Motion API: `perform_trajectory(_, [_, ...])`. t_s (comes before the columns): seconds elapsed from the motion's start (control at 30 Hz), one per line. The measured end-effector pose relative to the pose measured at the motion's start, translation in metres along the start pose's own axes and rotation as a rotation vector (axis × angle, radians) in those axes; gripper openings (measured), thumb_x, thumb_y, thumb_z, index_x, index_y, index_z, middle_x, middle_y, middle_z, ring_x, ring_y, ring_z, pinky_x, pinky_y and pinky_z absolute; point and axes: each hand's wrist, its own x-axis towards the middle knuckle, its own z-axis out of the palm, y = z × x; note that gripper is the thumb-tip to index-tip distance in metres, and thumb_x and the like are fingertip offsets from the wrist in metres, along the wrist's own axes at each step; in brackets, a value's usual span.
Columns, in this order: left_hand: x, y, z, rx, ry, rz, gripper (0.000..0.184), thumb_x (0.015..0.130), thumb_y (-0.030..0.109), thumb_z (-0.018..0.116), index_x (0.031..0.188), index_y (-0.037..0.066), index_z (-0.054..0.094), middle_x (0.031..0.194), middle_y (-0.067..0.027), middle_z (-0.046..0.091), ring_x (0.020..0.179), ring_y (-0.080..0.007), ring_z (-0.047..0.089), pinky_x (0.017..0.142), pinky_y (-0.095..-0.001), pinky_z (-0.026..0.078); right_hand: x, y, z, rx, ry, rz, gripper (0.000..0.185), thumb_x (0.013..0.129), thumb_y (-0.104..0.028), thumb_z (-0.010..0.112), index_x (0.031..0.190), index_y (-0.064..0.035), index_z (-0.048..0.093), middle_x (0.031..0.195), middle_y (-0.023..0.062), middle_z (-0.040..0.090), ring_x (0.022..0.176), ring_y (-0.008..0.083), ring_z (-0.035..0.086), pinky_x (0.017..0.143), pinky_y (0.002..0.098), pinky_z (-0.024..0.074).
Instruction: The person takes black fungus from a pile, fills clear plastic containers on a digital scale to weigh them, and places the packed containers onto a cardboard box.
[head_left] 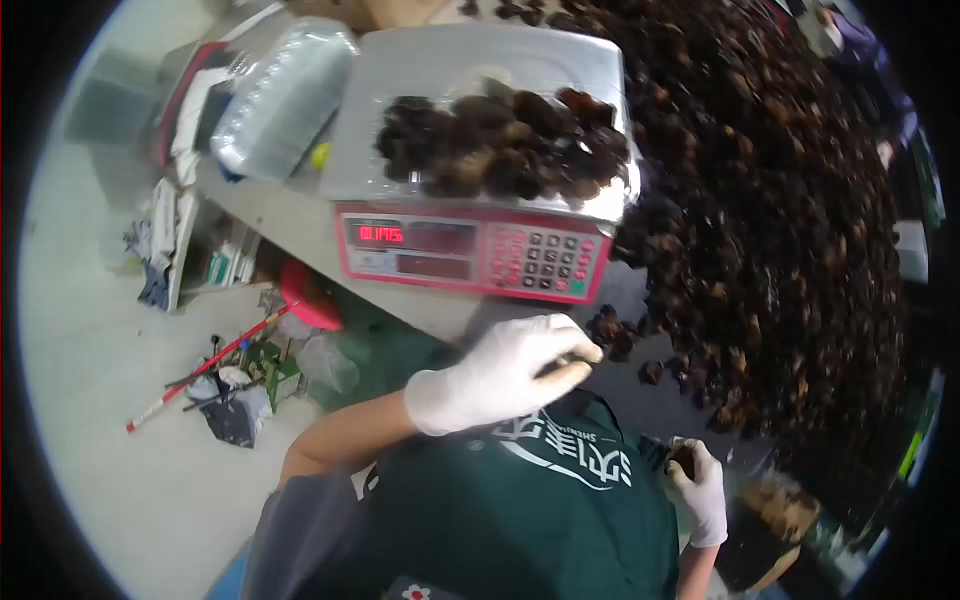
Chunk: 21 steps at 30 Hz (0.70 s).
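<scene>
Head view: two gloved hands, apart, before a loaded scale

We see the left hand (505, 372) bent in front of the scale (430, 70), its thumb and fingertips drawn near each other; a dark patch shows in the gap, but we cannot tell whether it is a held item or shadow. The right hand (705, 495), well apart at lower right, is closed round a dark piece (684, 462). Similar pieces form a portion (500, 140) on the scale's pan and a large heap (770, 200) to its right, above the table (435, 308). We judge three hazards. First, the portion reaches close to the pan's right edge, beside the heap; pieces spilling over, or the heap pressing on the pan, would falsify the display (410, 234), whose digits are too blurred for us to read. Second, a few loose pieces (652, 372) lie near the left hand, where a careless sweep could knock them off. Third, a hard squeeze by the right hand could crush its piece, should it prove soft.
</scene>
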Motion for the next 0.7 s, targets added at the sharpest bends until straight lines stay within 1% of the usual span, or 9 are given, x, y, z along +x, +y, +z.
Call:
perform_trajectory(0.03, [0.001, 0.009, -0.006, -0.003, -0.01, 0.042, 0.018, 0.089, -0.001, 0.069, 0.106, 0.002, 0.072, 0.105, -0.0127, 0.072, 0.096, -0.0294, 0.071, 0.084, -0.0359, 0.057, -0.009, 0.014, 0.001, -0.315, 0.081, -0.113, 0.036, 0.078, -0.006, 0.076, 0.112, -0.006, 0.064, 0.102, 0.0149, 0.071, 0.087, 0.0318, 0.072, 0.076, 0.0405, 0.0567])
perform_trajectory(0.07, [0.006, 0.021, -0.011, -0.017, -0.026, 0.087, 0.018, 0.088, -0.002, 0.068, 0.106, 0.001, 0.072, 0.104, -0.0136, 0.073, 0.096, -0.0291, 0.071, 0.084, -0.0357, 0.057, -0.019, 0.024, 0.002, -0.585, 0.077, -0.013, 0.04, 0.079, -0.016, 0.078, 0.116, -0.0101, 0.064, 0.104, 0.0154, 0.071, 0.088, 0.0372, 0.07, 0.076, 0.0441, 0.057])
perform_trajectory(0.1, [0.01, 0.034, -0.01, -0.006, -0.022, 0.133, 0.019, 0.086, -0.005, 0.067, 0.104, -0.001, 0.071, 0.1, -0.0137, 0.073, 0.094, -0.0284, 0.072, 0.083, -0.0354, 0.057, -0.029, 0.037, 0.005, -0.75, 0.041, 0.199, 0.046, 0.08, -0.023, 0.077, 0.121, -0.0095, 0.063, 0.101, 0.0149, 0.071, 0.085, 0.0353, 0.071, 0.073, 0.0439, 0.0571])
perform_trajectory(0.2, [0.024, 0.079, -0.022, 0.05, -0.063, 0.278, 0.025, 0.082, -0.008, 0.062, 0.104, -0.002, 0.072, 0.09, -0.013, 0.075, 0.085, -0.0263, 0.073, 0.079, -0.0327, 0.056, -0.04, 0.053, 0.007, -0.984, 0.101, 0.439, 0.059, 0.08, -0.033, 0.078, 0.129, -0.0047, 0.06, 0.101, 0.0169, 0.071, 0.084, 0.0361, 0.072, 0.073, 0.045, 0.0577])
perform_trajectory(0.27, [0.03, 0.105, -0.034, 0.14, -0.173, 0.407, 0.025, 0.083, -0.008, 0.06, 0.105, -0.003, 0.071, 0.091, -0.0142, 0.075, 0.082, -0.0256, 0.072, 0.077, -0.0321, 0.056, -0.04, 0.049, 0.006, -0.859, 0.19, 0.235, 0.053, 0.082, -0.035, 0.077, 0.125, -0.0062, 0.064, 0.099, 0.0157, 0.072, 0.084, 0.0338, 0.072, 0.071, 0.0432, 0.0576])
perform_trajectory(0.3, [0.031, 0.112, -0.034, 0.193, -0.235, 0.467, 0.025, 0.083, -0.008, 0.06, 0.105, -0.003, 0.071, 0.091, -0.0149, 0.074, 0.081, -0.0253, 0.072, 0.076, -0.0318, 0.055, -0.028, 0.02, 0.006, -0.786, 0.153, 0.284, 0.042, 0.086, -0.03, 0.076, 0.12, -0.008, 0.066, 0.1, 0.0146, 0.073, 0.086, 0.0318, 0.073, 0.072, 0.0416, 0.0576])
perform_trajectory(0.47, [0.033, 0.127, -0.03, 0.37, -0.418, 0.592, 0.026, 0.086, -0.006, 0.056, 0.108, -0.005, 0.069, 0.093, -0.018, 0.074, 0.076, -0.0237, 0.07, 0.071, -0.0301, 0.054, 0.015, -0.04, 0.027, -0.523, 0.399, -0.147, 0.034, 0.089, -0.012, 0.073, 0.122, -0.0087, 0.065, 0.097, 0.0117, 0.071, 0.082, 0.03, 0.072, 0.07, 0.038, 0.0569])
perform_trajectory(0.63, [0.032, 0.128, -0.029, 0.449, -0.465, 0.612, 0.027, 0.088, -0.005, 0.053, 0.111, -0.007, 0.067, 0.094, -0.0211, 0.073, 0.07, -0.0221, 0.068, 0.067, -0.0285, 0.052, 0.067, -0.063, 0.05, -0.377, 0.487, -0.353, 0.051, 0.087, -0.008, 0.073, 0.136, -0.0152, 0.062, 0.098, 0.01, 0.067, 0.075, 0.0276, 0.069, 0.067, 0.0368, 0.0547])
perform_trajectory(0.7, [0.029, 0.126, -0.03, 0.454, -0.458, 0.611, 0.027, 0.089, -0.005, 0.051, 0.112, -0.008, 0.067, 0.095, -0.0224, 0.073, 0.068, -0.0214, 0.068, 0.065, -0.0279, 0.051, 0.081, -0.077, 0.062, -0.398, 0.453, -0.313, 0.057, 0.085, -0.006, 0.073, 0.14, -0.0176, 0.062, 0.1, 0.0089, 0.064, 0.076, 0.0277, 0.067, 0.066, 0.0373, 0.0545])
